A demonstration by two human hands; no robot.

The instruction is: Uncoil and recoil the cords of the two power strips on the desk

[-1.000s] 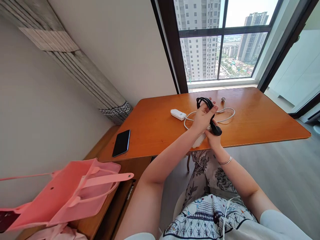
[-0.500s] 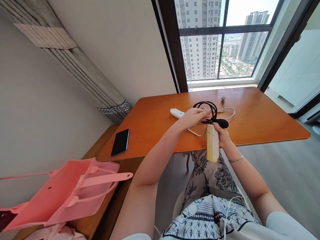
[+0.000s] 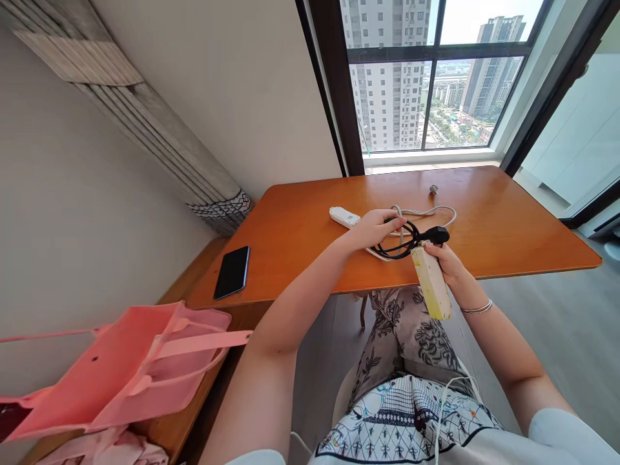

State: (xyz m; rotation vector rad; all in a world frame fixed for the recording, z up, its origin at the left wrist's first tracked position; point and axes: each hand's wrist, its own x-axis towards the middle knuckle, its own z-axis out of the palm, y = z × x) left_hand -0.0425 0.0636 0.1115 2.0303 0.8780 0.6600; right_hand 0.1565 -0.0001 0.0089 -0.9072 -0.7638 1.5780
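My right hand [image 3: 446,263] is wrapped round a yellowed white power strip [image 3: 431,284], which tilts over the table's front edge. A black plug [image 3: 435,235] sticks out to the right just above the strip's upper end. My left hand [image 3: 378,227] has its fingers closed on the looped black cable [image 3: 398,249], left of the plug. Behind and beneath the loops, a second white power strip [image 3: 344,217] lies on the table with its white cord [image 3: 426,212] spread to the right.
The orange-brown wooden table [image 3: 300,239] stands before a window. A dark phone [image 3: 232,272] lies near its left edge. At lower left, a pink bag [image 3: 145,368] rests on a wooden surface. A patterned curtain [image 3: 220,210] hangs by the left wall.
The black cable loops have tipped down and left with my left hand. My right hand has shifted right, and the yellowed power strip now slants, its lower end further right.
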